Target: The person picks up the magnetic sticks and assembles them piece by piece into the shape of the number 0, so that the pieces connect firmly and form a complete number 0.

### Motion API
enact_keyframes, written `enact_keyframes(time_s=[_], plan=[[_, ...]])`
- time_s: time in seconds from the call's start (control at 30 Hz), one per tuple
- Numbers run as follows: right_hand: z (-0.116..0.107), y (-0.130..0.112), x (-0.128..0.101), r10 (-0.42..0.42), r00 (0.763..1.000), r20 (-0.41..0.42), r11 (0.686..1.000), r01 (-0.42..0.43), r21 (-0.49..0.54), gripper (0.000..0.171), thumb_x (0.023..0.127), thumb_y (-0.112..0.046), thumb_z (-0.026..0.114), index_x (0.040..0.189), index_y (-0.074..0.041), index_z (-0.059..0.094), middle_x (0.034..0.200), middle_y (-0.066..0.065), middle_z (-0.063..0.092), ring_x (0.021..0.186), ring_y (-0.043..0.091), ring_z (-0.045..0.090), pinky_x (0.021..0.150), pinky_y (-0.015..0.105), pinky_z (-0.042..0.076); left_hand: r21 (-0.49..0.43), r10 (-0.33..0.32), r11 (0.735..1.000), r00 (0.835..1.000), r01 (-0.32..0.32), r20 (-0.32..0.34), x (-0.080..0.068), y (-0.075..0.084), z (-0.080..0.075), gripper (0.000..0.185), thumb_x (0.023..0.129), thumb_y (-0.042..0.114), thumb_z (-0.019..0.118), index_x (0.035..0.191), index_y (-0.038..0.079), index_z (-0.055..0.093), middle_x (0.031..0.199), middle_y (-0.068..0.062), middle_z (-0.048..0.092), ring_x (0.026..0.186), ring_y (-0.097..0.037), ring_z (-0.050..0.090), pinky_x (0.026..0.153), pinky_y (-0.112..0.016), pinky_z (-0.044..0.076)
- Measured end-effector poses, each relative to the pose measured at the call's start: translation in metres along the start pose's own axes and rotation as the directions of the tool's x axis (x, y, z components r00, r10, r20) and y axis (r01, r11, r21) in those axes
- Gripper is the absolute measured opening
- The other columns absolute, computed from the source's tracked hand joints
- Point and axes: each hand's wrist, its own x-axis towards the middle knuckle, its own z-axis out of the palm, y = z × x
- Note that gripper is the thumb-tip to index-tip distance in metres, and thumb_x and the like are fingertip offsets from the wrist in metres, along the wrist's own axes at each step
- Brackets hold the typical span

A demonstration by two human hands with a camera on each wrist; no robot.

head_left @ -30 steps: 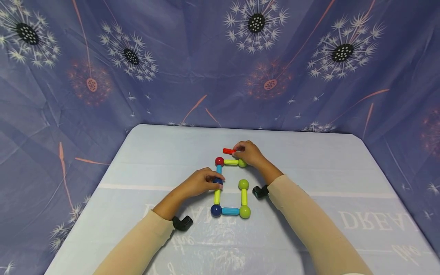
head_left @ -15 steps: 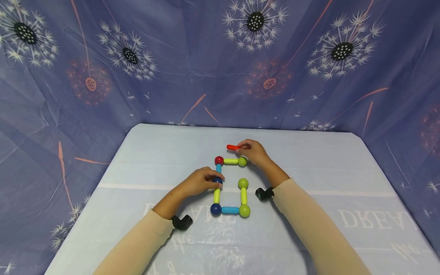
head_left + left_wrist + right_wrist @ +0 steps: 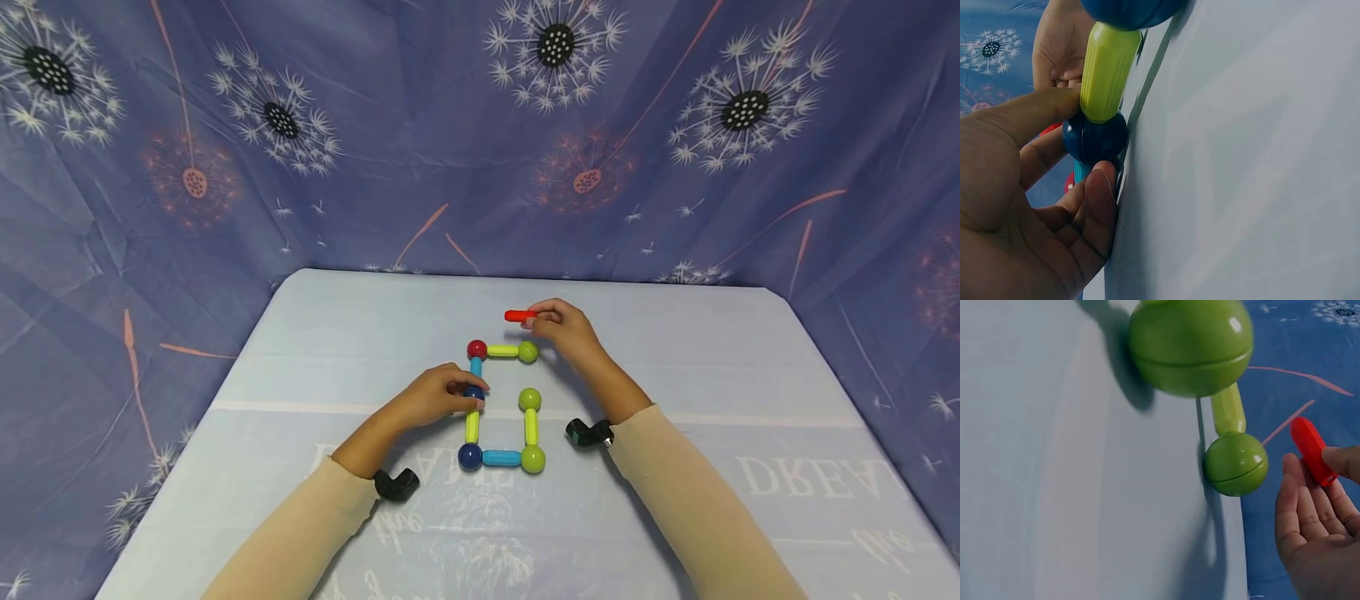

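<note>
On the table lies a figure of toy balls and short rods. My left hand (image 3: 435,395) pinches the dark blue ball (image 3: 1095,137) midway up its left side, between a blue rod (image 3: 476,367) and a yellow-green rod (image 3: 1107,75). My right hand (image 3: 566,329) pinches a loose red rod (image 3: 1311,450) by one end, above the table beyond the figure. A red ball (image 3: 477,350) and a green ball (image 3: 528,352) end the far yellow-green rod (image 3: 502,351). Nearer sit another green ball (image 3: 529,400), a green corner ball (image 3: 533,459) and a dark blue corner ball (image 3: 470,457).
The white table (image 3: 675,350) bears faint mirrored lettering. A blue dandelion-print curtain (image 3: 420,125) hangs behind it and at both sides. Black wrist cameras (image 3: 397,485) sit at both cuffs. Between the two green balls on the figure's right side is a gap.
My right hand has moved the red rod to the right and slightly farther back, away from the red ball. The far green ball now shows fully. My left hand stays on the dark blue ball.
</note>
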Motion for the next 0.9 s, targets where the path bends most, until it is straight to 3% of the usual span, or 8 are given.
enact_keyframes(time_s=[0.17, 0.33, 0.63, 0.77, 0.9], plan=[[-0.004, -0.003, -0.009, -0.01, 1.0, -0.003, 1.0, 0.01, -0.007, 0.032, 0.096, -0.014, 0.065, 0.126, -0.003, 0.06, 0.114, 0.012, 0.067, 0.111, 0.035, 0.065, 0.101, 0.045, 0.054, 0.002, -0.001, 1.0, 1.0, 0.001, 0.0, 0.0, 0.001, -0.001, 0.027, 0.09, 0.028, 0.078, 0.116, 0.024, 0.075, 0.095, -0.003, 0.057, 0.084, -0.017, 0.052, 0.067, -0.025, 0.043], [-0.006, 0.0, -0.018, -0.02, 1.0, 0.021, 1.0, 0.019, 0.02, 0.036, 0.1, -0.012, 0.06, 0.131, 0.004, 0.056, 0.113, 0.013, 0.06, 0.113, 0.038, 0.064, 0.104, 0.051, 0.051, 0.004, -0.011, 1.0, 1.0, 0.011, 0.003, 0.0, 0.001, 0.0, 0.027, 0.09, 0.029, 0.077, 0.117, 0.025, 0.075, 0.096, -0.003, 0.057, 0.084, -0.017, 0.052, 0.067, -0.025, 0.043], [-0.005, 0.003, -0.034, -0.04, 0.997, 0.071, 0.999, 0.04, -0.001, 0.032, 0.1, -0.007, 0.054, 0.131, -0.001, 0.062, 0.104, 0.008, 0.055, 0.096, 0.017, 0.066, 0.092, 0.037, 0.059, -0.004, 0.001, 1.0, 1.0, -0.001, 0.0, 0.0, -0.001, 0.0, 0.027, 0.091, 0.028, 0.077, 0.117, 0.024, 0.075, 0.097, -0.003, 0.057, 0.084, -0.017, 0.052, 0.068, -0.026, 0.043], [-0.002, 0.007, -0.039, -0.021, 0.995, 0.097, 1.0, 0.023, -0.017, 0.034, 0.1, -0.01, 0.056, 0.133, -0.002, 0.061, 0.103, 0.008, 0.057, 0.094, 0.015, 0.066, 0.087, 0.033, 0.059, 0.006, 0.003, 1.0, 1.0, -0.003, -0.002, 0.0, -0.002, 0.0, 0.027, 0.091, 0.029, 0.077, 0.117, 0.025, 0.075, 0.097, -0.003, 0.057, 0.083, -0.017, 0.052, 0.067, -0.026, 0.043], [0.002, 0.006, -0.045, 0.011, 0.994, 0.111, 0.999, -0.005, -0.047, 0.041, 0.1, -0.01, 0.057, 0.14, -0.001, 0.054, 0.107, 0.012, 0.062, 0.092, 0.016, 0.067, 0.09, 0.039, 0.059, 0.011, 0.005, 1.0, 1.0, -0.005, -0.005, 0.001, -0.002, 0.0, 0.027, 0.09, 0.029, 0.077, 0.117, 0.025, 0.075, 0.097, -0.003, 0.058, 0.083, -0.017, 0.052, 0.068, -0.026, 0.044]])
